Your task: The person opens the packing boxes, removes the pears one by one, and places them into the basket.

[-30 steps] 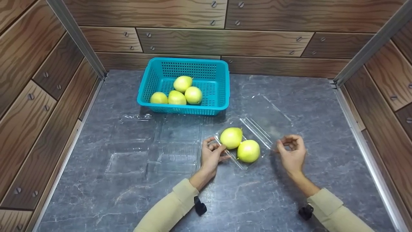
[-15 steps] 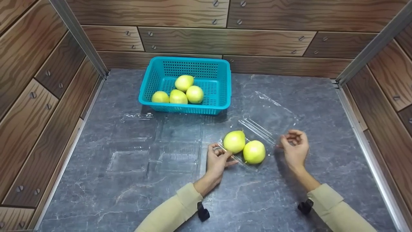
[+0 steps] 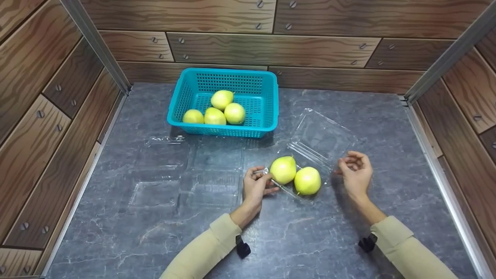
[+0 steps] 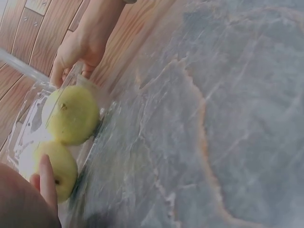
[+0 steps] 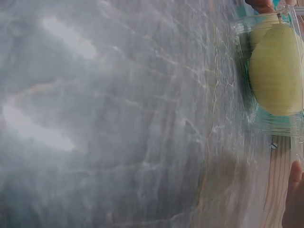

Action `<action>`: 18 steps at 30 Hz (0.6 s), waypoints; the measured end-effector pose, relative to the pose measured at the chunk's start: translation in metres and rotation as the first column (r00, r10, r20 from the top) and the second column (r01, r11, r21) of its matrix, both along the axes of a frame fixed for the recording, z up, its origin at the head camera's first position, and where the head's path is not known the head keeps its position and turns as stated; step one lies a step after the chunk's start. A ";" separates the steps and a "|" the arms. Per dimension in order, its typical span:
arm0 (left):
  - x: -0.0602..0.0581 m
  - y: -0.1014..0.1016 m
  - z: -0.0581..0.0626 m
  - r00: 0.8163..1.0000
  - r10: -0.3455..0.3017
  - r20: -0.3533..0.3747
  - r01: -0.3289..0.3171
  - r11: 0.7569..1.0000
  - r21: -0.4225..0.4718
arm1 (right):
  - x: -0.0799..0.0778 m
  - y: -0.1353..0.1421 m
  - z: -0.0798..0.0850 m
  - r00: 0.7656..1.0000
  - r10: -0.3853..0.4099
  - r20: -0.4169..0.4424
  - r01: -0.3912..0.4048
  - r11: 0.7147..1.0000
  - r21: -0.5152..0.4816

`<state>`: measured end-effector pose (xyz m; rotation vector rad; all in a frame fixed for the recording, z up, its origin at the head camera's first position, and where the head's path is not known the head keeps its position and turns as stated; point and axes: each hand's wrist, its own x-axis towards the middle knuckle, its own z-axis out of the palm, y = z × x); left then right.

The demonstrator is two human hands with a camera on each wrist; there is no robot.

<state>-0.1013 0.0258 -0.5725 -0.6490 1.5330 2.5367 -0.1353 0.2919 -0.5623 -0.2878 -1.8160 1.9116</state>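
Observation:
Two yellow-green pears (image 3: 283,170) (image 3: 307,181) sit side by side in the base of a clear plastic clamshell container (image 3: 288,190). Its lid (image 3: 323,133) is folded back, away from the person. My left hand (image 3: 256,188) pinches the container's near-left edge, thumb on top, beside one pear. At the hinge side my right hand (image 3: 355,172) pinches the right corner of the plastic between thumb and forefinger. In the left wrist view the right hand (image 4: 80,52) holds that clear edge behind a pear (image 4: 71,114). The right wrist view shows a pear (image 5: 276,71) through the container wall.
A teal plastic basket (image 3: 273,104) with several pears (image 3: 234,113) stands at the back. Several clear plastic containers (image 3: 213,193) lie on the grey marbled tabletop (image 3: 155,248) at left. Wood-patterned walls (image 3: 271,50) enclose the back and sides.
The container with its pears has shifted slightly right, and its lid has changed angle. My left hand moved right with it, then back a little left. Both hands keep their hold.

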 end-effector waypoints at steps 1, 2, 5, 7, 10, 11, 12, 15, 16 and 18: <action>-0.001 -0.001 0.000 1.000 -0.001 0.003 0.001 1.000 -0.008 | -0.001 0.000 0.000 1.000 0.001 0.000 -0.001 1.000 0.002; -0.002 -0.001 0.000 1.000 -0.002 0.004 0.002 1.000 -0.015 | -0.002 0.000 0.001 1.000 0.003 0.000 -0.003 1.000 0.000; -0.005 -0.001 -0.001 1.000 -0.003 0.007 0.003 1.000 -0.024 | -0.004 0.001 0.001 1.000 0.015 0.007 -0.015 1.000 -0.021; -0.005 0.000 -0.001 1.000 -0.005 0.001 0.005 1.000 -0.025 | -0.005 0.001 0.001 0.999 0.020 0.026 -0.020 1.000 -0.018; -0.006 0.003 -0.002 1.000 0.002 -0.019 -0.002 1.000 -0.012 | -0.008 0.003 0.002 0.998 0.028 0.048 -0.027 0.999 -0.030; -0.005 0.004 -0.002 1.000 0.004 -0.028 -0.004 1.000 -0.005 | -0.009 0.003 0.002 0.998 0.029 0.052 -0.027 0.999 -0.037; -0.005 0.004 -0.002 0.999 0.008 -0.036 -0.008 1.000 0.004 | -0.010 0.004 0.002 0.998 0.030 0.055 -0.027 0.999 -0.045; -0.002 0.006 -0.004 0.999 0.011 -0.051 -0.010 1.000 0.024 | -0.014 0.005 0.002 0.997 0.037 0.062 -0.033 0.997 -0.072; -0.001 0.007 -0.004 0.998 0.009 -0.054 -0.007 1.000 0.029 | -0.015 0.006 0.002 0.997 0.037 0.071 -0.032 0.997 -0.075; 0.001 0.008 -0.005 0.998 0.000 -0.058 0.002 0.999 0.036 | -0.016 0.007 0.003 0.994 0.037 0.100 -0.032 0.998 -0.051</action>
